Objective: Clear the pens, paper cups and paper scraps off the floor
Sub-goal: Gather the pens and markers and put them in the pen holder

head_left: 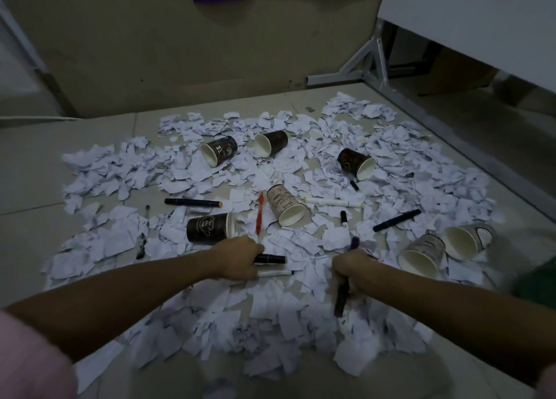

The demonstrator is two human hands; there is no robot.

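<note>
White paper scraps (186, 169) cover the tiled floor. Several paper cups lie tipped among them: dark ones (219, 154) (271, 142) (356, 163) (209, 227), a cream one (285, 206) and two pale ones (422, 255) (469, 238). My left hand (237, 258) grips a black marker (270, 259) and a white pen (275, 273). In my right hand (352, 270) is a dark purple marker (343, 296), held upright. Loose on the floor are a red pen (260, 213), a black marker (192, 202), a white marker (334, 202) and another black marker (397, 219).
A grey wall (180, 52) closes off the far side. A metal frame (376, 64) holds up a white table (469, 22) at the right. A small black pen (141, 245) lies at the left edge of the scraps, beside bare tiles (30, 172).
</note>
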